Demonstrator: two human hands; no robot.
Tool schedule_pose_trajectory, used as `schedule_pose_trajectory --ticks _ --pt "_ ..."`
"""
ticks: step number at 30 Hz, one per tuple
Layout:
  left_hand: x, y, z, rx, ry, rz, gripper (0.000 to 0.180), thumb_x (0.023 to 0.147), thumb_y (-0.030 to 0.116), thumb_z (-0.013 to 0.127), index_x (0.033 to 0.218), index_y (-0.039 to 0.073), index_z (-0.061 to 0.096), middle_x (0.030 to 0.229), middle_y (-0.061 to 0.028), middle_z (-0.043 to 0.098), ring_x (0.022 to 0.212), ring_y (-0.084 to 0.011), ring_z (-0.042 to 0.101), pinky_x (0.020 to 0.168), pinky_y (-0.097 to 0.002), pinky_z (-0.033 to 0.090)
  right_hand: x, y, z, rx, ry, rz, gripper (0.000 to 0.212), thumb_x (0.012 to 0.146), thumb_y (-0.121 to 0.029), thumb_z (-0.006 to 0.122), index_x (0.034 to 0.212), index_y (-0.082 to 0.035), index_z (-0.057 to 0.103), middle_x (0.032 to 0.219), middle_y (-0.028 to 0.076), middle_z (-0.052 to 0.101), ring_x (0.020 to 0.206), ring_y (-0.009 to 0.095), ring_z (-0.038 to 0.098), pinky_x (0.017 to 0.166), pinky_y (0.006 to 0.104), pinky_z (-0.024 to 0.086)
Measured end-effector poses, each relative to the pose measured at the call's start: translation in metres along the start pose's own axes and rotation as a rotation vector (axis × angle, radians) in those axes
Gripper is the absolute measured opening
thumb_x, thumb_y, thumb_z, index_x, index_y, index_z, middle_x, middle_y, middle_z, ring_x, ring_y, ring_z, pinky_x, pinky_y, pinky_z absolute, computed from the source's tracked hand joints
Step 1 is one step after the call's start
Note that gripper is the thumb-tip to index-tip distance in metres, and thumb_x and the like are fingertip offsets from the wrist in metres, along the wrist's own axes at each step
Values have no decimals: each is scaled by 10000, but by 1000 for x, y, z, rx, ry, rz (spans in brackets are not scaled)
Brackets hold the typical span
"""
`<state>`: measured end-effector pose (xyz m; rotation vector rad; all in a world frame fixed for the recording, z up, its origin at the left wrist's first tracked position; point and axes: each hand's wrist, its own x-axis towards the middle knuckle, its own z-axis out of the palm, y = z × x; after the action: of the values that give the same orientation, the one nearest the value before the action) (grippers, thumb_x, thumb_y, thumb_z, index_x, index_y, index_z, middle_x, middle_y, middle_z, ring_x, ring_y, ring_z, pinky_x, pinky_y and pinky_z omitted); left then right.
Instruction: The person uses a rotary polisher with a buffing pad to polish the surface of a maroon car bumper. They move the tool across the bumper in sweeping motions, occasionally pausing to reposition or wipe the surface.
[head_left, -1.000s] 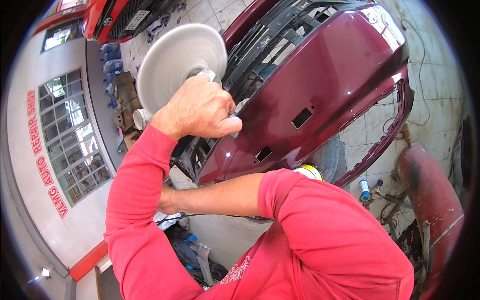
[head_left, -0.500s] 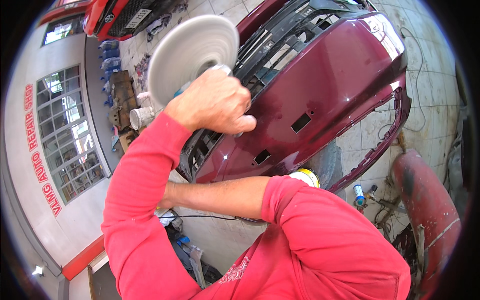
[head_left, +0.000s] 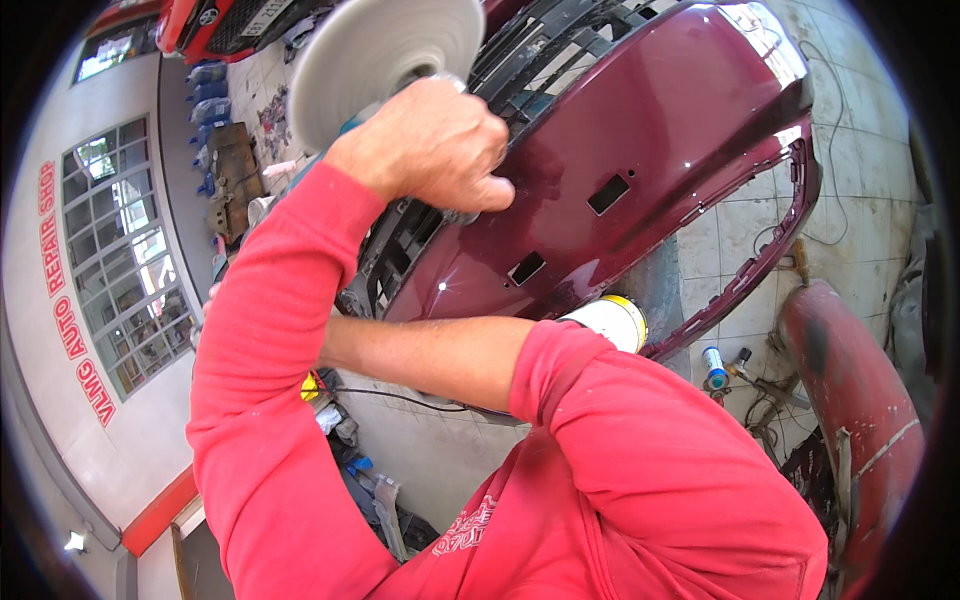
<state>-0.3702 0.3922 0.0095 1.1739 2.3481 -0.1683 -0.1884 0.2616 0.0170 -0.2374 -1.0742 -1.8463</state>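
My left hand (head_left: 430, 145) is closed in a fist around the side handle of a polisher, whose round white pad (head_left: 385, 75) is smeared by spinning. The pad is over the upper left edge of a glossy maroon car bumper (head_left: 560, 190); I cannot tell whether it touches. Most of the polisher's body is hidden behind my left forearm. My right forearm (head_left: 430, 352) crosses beneath the left one. Of my right hand only a bit of fingers (head_left: 209, 300) shows past the left sleeve, so its grip is hidden.
A white tub with a yellow rim (head_left: 615, 320) stands beside the bumper's near edge. A rusty red tank (head_left: 850, 370) and a blue-and-white canister (head_left: 714, 368) lie to the right. A black cord (head_left: 400, 402) runs below my right forearm. A red car (head_left: 235, 25) stands at far left.
The bumper and surroundings have shifted upward in the picture, as have the polisher and my left hand. Some fingers now show beyond the left sleeve. The pad is blurred in both frames.
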Motion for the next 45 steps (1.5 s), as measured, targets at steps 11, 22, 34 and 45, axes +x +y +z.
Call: schedule_pose_trajectory --ticks 11,22,34,45 --pt "-5 10 11 9 -57 -20 376 723 392 657 589 47 726 588 -239 625 607 -446 645 664 -496 558 -2 17 -19 135 80 28 278 1152 -338 498 1265 -107 605 1206 35 678 1182 225 666 1100 435 536" --pt "68 -1 -52 64 -268 -68 453 837 451 610 765 43 796 747 -239 727 737 -420 731 733 -495 578 10 -59 17 99 -95 -18 310 1122 -321 566 1333 -97 600 1304 46 664 1238 226 652 1105 442 535" --pt "-54 15 38 53 -41 -75 345 726 362 657 606 45 722 585 -228 614 614 -431 653 628 -486 552 -19 46 -40 -90 110 67 388 1089 -302 640 1408 -86 596 1411 59 649 1299 226 636 1112 450 533" --pt "-168 40 96 27 3 -202 324 706 344 644 593 53 732 565 -204 611 581 -409 623 647 -450 546 -66 125 -89 -491 472 203 475 1092 -276 655 1512 -84 544 1539 91 598 1371 242 605 1139 465 515"
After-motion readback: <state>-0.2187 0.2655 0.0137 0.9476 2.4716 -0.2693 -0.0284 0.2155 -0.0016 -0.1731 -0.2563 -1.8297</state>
